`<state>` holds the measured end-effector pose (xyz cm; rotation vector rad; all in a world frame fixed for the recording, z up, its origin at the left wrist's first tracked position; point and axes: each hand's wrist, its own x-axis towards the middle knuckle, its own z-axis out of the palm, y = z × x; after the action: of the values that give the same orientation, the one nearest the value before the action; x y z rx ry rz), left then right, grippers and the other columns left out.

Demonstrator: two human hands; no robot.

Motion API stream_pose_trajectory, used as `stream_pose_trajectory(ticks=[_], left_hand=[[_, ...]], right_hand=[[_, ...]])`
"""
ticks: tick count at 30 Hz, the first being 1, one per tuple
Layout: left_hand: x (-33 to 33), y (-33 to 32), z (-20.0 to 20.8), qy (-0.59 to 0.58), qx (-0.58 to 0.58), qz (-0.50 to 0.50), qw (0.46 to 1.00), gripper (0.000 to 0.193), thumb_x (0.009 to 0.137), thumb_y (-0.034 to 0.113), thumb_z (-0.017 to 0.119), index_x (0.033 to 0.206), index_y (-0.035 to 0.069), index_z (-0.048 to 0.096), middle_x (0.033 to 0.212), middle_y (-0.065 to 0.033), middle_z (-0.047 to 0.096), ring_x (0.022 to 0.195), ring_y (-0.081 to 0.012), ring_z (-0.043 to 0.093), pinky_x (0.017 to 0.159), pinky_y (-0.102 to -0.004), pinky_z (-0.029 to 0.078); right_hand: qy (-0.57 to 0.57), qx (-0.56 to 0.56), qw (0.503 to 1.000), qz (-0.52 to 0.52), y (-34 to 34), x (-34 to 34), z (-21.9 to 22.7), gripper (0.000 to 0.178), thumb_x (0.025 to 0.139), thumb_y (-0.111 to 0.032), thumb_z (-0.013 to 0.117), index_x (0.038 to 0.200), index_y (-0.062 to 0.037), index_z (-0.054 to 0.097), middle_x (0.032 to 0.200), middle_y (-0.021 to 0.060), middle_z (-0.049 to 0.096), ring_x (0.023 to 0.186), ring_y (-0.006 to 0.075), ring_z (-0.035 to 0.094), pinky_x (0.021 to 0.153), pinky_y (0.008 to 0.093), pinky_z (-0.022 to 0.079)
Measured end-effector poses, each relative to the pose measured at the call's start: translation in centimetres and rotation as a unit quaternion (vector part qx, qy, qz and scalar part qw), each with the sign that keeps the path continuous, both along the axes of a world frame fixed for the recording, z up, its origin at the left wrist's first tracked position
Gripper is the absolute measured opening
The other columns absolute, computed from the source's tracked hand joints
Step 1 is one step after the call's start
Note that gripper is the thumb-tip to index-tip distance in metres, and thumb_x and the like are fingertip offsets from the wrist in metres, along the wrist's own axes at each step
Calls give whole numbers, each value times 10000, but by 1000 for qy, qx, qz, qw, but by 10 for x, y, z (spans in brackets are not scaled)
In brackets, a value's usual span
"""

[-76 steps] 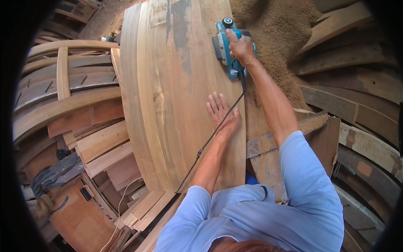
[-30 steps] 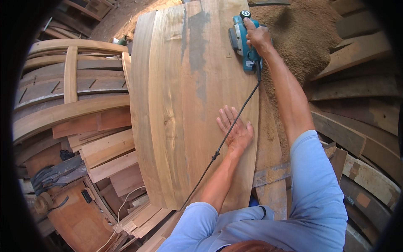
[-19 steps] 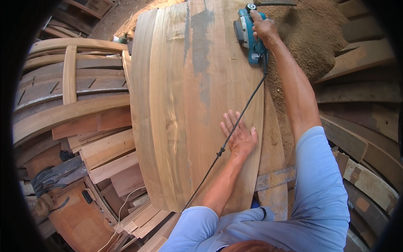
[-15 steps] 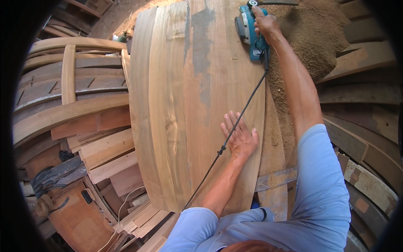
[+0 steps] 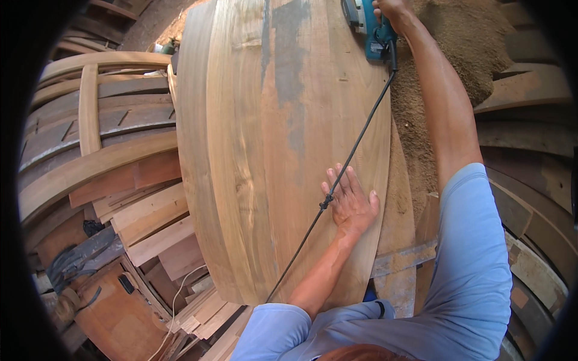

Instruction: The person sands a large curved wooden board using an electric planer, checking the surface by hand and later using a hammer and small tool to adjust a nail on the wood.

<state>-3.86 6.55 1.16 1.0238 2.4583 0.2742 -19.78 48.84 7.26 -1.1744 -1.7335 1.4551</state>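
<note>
My right hand (image 5: 395, 11), partly cut off by the top edge, grips the handle of a teal electric planer (image 5: 377, 48). The planer rests at the far right side of a wide wooden panel (image 5: 235, 180) made of joined boards. A grey patch (image 5: 290, 54) marks the panel's far middle. My left hand (image 5: 355, 210) lies flat on the panel's near right part, fingers spread. The planer's black cord (image 5: 368, 126), knotted midway, runs diagonally across the panel and passes over my left fingers.
A heap of sawdust (image 5: 451, 54) lies right of the panel. Curved wooden frames (image 5: 90, 111) and stacked planks (image 5: 150, 213) fill the left side. More boards (image 5: 524, 135) stand at the right. A pale thin cable (image 5: 176, 295) hangs at lower left.
My right hand and the planer have moved farther away along the panel's right side. My left hand still lies flat on the wood. The whole view has shifted slightly.
</note>
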Motion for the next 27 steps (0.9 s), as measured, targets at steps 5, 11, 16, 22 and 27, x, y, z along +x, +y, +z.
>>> stream_pose_trajectory(ticks=[5, 11, 16, 22, 27], left_hand=[[0, 1, 4, -20, -3, 2, 1000, 959, 875, 424, 658, 1557, -121, 261, 1668, -309, 133, 1565, -485, 29, 1249, -628, 39], [-1, -1, 1, 11, 27, -12, 1000, 988, 841, 433, 685, 1544, -127, 277, 1643, -333, 183, 1535, -516, 113, 1219, -648, 127], [0, -4, -2, 13, 27, -13, 999, 991, 831, 435, 688, 1536, -130, 283, 1643, -341, 175, 1517, -518, 145, 1185, -668, 169], [3, -7, -7, 10, 53, -14, 998, 997, 814, 416, 684, 1537, -132, 271, 1662, -344, 127, 1539, -521, 81, 1209, -674, 68], [6, -11, -13, 34, 84, -21, 996, 999, 803, 413, 685, 1531, -137, 276, 1669, -346, 107, 1558, -527, 0, 1225, -666, -17]], right_hand=[[-1, 10, 1000, 4, 18, -8, 1, 565, 949, -602, 668, 796, -58, 640, 698, 41, 610, 580, 137, 577, 519, 324, 474], [5, 18, 1000, 5, 35, -27, -1, 559, 949, -609, 663, 787, -75, 634, 691, 34, 606, 572, 132, 570, 510, 320, 464], [14, 19, 1000, 11, 43, -49, 2, 553, 949, -615, 658, 780, -89, 628, 685, 29, 603, 565, 128, 564, 504, 317, 457], [20, 24, 999, 13, 57, -66, -2, 547, 950, -622, 653, 771, -106, 621, 678, 22, 598, 558, 123, 557, 496, 313, 448], [25, 29, 999, 15, 68, -79, -5, 542, 950, -628, 648, 763, -120, 616, 672, 16, 595, 551, 119, 552, 489, 310, 440]])
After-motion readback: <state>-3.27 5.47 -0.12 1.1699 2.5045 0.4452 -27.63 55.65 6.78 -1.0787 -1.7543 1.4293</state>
